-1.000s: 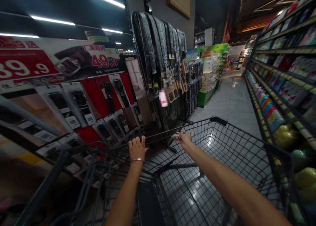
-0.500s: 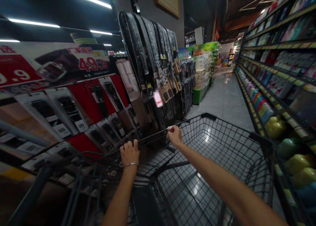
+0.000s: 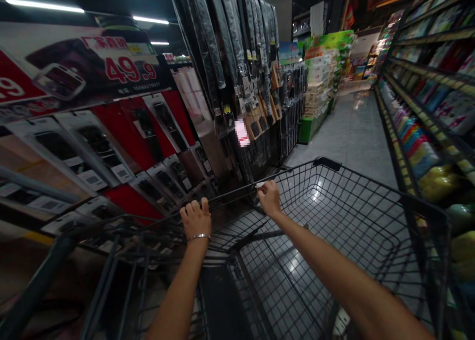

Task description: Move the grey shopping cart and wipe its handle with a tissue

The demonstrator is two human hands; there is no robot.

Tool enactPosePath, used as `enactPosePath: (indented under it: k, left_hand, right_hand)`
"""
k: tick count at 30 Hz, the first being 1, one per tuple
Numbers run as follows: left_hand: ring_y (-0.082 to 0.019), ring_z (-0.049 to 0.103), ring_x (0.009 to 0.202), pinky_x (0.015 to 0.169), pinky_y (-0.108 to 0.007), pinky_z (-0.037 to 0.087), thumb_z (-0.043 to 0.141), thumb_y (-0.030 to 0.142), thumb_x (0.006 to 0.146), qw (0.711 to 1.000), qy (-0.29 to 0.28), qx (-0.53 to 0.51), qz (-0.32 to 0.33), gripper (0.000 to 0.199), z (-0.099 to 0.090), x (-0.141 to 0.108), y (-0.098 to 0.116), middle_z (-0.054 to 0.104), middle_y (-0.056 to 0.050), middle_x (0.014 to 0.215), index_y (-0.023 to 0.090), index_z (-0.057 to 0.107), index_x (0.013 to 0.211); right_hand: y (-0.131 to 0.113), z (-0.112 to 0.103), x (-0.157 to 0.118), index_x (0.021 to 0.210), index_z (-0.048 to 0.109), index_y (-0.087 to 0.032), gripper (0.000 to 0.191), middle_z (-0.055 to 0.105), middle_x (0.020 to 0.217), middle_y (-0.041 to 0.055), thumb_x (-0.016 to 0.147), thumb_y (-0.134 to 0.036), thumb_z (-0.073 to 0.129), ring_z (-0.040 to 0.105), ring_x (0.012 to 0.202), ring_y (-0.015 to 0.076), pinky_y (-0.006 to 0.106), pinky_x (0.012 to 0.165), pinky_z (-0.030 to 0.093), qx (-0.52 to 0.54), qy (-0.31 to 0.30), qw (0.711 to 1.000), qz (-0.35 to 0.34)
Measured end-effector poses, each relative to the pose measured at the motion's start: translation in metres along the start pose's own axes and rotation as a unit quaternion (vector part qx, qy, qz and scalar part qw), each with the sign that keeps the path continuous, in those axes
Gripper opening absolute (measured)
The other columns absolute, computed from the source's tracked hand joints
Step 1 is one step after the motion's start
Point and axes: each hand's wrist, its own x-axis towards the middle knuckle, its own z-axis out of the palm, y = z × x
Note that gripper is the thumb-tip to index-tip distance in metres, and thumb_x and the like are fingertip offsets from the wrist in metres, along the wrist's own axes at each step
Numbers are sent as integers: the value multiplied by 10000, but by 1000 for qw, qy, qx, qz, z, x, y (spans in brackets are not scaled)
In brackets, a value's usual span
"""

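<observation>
My left hand point(image 3: 196, 219) is closed over the side rim of a black wire shopping cart point(image 3: 365, 261), a silver bracelet at its wrist. Farther along that same rim my right hand point(image 3: 269, 197) is closed in a pinch, with a small white piece point(image 3: 260, 185) showing at its fingertips. What the piece is I cannot make out. Whether the right fingers also grip the rim is unclear. No goods show in the cart's basket, where the floor is visible through the mesh.
Packaged belts point(image 3: 165, 120) hang at the left under a price sign point(image 3: 128, 68). Beyond them is a rack of plastic-wrapped belts point(image 3: 230, 33). Shelves of folded goods point(image 3: 445, 77) line the right. A tiled aisle point(image 3: 345, 127) runs ahead past stacked packs point(image 3: 315, 100).
My view has shifted, so the belt rack looms larger and the aisle sits farther right. Both hands stay at the cart's rim, the right one slightly turned.
</observation>
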Motion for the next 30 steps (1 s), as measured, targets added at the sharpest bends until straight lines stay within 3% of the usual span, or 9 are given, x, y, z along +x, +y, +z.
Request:
enactPosePath:
  k: [6,9,15,19,22,24,27,30]
  left_hand:
    - [-283,473,912,863,-465,371,441,184,822,1000,3,2,1,390,-2,0,2,547,-131,967,150,482,1208]
    - [-281,472,904,861,-474,376,430,174,822,1000,6,-4,-5,386,-2,0,3,547,-131,963,158,484,1204]
    - [-279,476,894,853,-471,381,431,170,830,1000,12,-1,-7,377,0,1,3,547,-137,957,146,497,1199]
    - [-282,472,890,848,-451,378,421,169,840,1000,10,8,-7,366,0,1,3,543,-140,951,141,499,1196]
    - [-277,470,891,845,-438,377,423,177,840,1000,8,21,-4,364,0,1,3,543,-130,953,152,492,1197]
    - [-271,471,892,845,-433,378,434,181,833,1000,8,28,-3,366,0,1,4,544,-119,950,163,488,1195]
    - [-265,475,890,846,-436,379,441,171,824,1000,9,27,-3,372,-1,1,3,548,-111,942,173,488,1193]
    - [-266,481,891,851,-440,373,429,162,829,1000,12,19,-1,375,-2,1,3,554,-116,946,166,499,1197]
  right_hand:
    - [6,-5,-1,721,562,-195,130,456,829,21,741,-90,487,492,733,162,277,704,414,-37,-30,998,-38]
    - [18,-10,-4,682,544,-200,121,463,819,16,721,-94,500,485,720,156,271,698,412,-52,-40,998,-25]
    - [54,-22,-14,523,534,-201,144,493,642,-14,624,-103,564,511,705,156,252,713,432,-3,14,987,159]
    - [60,-19,-15,513,535,-198,134,518,535,-33,573,-113,618,567,647,155,214,577,461,117,76,942,306]
    - [54,-12,-7,553,510,-191,168,508,467,-49,574,-83,637,550,479,126,205,440,460,236,125,860,435]
    - [50,-7,1,605,491,-193,195,497,447,-67,586,-65,637,526,403,110,211,389,475,285,145,817,480]
    - [43,-2,16,660,469,-201,222,479,436,-91,610,-48,622,537,387,102,212,387,520,318,143,802,486]
    - [34,-1,30,656,447,-200,258,480,441,-83,608,-9,614,567,413,110,210,413,550,358,123,806,454]
